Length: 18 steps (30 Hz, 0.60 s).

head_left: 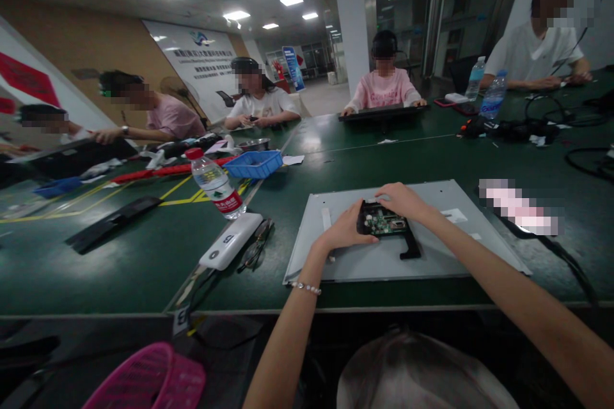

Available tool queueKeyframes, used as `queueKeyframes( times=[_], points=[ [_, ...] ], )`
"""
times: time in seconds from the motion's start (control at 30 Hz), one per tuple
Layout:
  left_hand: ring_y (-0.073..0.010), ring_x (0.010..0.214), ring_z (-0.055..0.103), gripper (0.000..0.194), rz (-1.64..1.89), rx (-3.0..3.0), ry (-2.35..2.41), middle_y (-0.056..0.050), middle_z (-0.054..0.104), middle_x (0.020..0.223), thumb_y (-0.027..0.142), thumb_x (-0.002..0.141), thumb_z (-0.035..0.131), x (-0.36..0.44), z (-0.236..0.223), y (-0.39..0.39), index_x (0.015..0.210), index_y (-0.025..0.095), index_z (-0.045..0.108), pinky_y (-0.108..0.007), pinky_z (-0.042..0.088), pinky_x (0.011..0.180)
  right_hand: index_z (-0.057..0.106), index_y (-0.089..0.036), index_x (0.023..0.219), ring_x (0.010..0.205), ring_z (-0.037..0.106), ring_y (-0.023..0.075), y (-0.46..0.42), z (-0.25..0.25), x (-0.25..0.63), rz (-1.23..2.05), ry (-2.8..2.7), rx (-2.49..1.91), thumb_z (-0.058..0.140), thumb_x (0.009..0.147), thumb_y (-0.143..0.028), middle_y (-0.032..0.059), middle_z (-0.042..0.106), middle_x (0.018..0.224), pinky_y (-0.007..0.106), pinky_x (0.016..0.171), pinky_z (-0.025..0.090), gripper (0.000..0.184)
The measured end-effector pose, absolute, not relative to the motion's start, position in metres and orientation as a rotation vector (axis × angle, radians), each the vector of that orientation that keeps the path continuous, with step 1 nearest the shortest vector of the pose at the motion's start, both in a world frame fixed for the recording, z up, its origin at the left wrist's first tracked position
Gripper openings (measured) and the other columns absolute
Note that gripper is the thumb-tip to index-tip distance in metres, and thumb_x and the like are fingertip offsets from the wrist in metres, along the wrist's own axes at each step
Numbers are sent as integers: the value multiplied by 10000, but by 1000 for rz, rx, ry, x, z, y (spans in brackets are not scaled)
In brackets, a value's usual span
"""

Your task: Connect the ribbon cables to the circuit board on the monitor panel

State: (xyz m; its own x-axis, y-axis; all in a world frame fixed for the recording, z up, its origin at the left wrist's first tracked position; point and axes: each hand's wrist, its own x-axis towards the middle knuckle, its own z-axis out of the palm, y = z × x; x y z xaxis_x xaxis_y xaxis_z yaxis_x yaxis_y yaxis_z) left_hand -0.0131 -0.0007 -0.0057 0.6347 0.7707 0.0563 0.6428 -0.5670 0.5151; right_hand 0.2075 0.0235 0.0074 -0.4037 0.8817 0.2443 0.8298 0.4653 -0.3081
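A black plastic housing with a green circuit board (386, 222) in it lies on a flat grey panel (451, 255), which looks like the back of a screen. My left hand (346, 229) grips the housing's left side, with the thumb along its lower edge and the fingers at the upper left. At the top right edge, my right hand (401, 199) has its fingers curled on the same housing. From the housing's lower right, a black bracket arm sticks out toward me. The fingertips of both hands are partly hidden.
Left of the panel are a white power bank (233, 243), eyeglasses (256, 246), a water bottle (218, 185) and a blue tray (254, 165). A dark bar (112, 223) lies farther left. A pink basket (151, 380) stands below the table edge. Several people sit around the table.
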Motion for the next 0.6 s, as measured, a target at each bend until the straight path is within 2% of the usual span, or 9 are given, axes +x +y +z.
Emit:
queueKeyframes(
  times=[0.17,0.3,0.43,0.6],
  points=[
    [-334,1373,280,1120,394,2415,1077,-212,262,1495,571,631,714,-13,-5,-1,1466,87,145,-472,239,1131,693,-176,1080,1061,608,220,16,16,256,265,-2309,-1494,514,840,-227,71,675,1149,306,944,434,304],
    [-333,1369,288,1103,395,2405,1100,-201,270,1495,556,639,714,-12,-3,-3,1468,102,145,-476,243,1130,665,-158,1134,975,643,227,-3,7,302,461,-2218,-1718,555,806,-256,94,686,1104,308,819,501,359],
    [-335,1369,290,1096,379,2400,1108,-191,273,1496,557,640,714,-12,-1,-4,1466,110,151,-472,244,1131,678,-163,1090,929,653,229,-22,-5,323,552,-2192,-1827,600,775,-278,119,670,1113,329,793,506,344],
    [-324,1375,284,1085,389,2400,1095,-187,263,1502,559,650,708,-12,2,-6,1467,110,152,-453,242,1139,687,-185,1039,895,653,217,-32,-12,328,641,-2147,-1812,617,760,-291,95,691,1031,312,762,510,306]
  ],
)
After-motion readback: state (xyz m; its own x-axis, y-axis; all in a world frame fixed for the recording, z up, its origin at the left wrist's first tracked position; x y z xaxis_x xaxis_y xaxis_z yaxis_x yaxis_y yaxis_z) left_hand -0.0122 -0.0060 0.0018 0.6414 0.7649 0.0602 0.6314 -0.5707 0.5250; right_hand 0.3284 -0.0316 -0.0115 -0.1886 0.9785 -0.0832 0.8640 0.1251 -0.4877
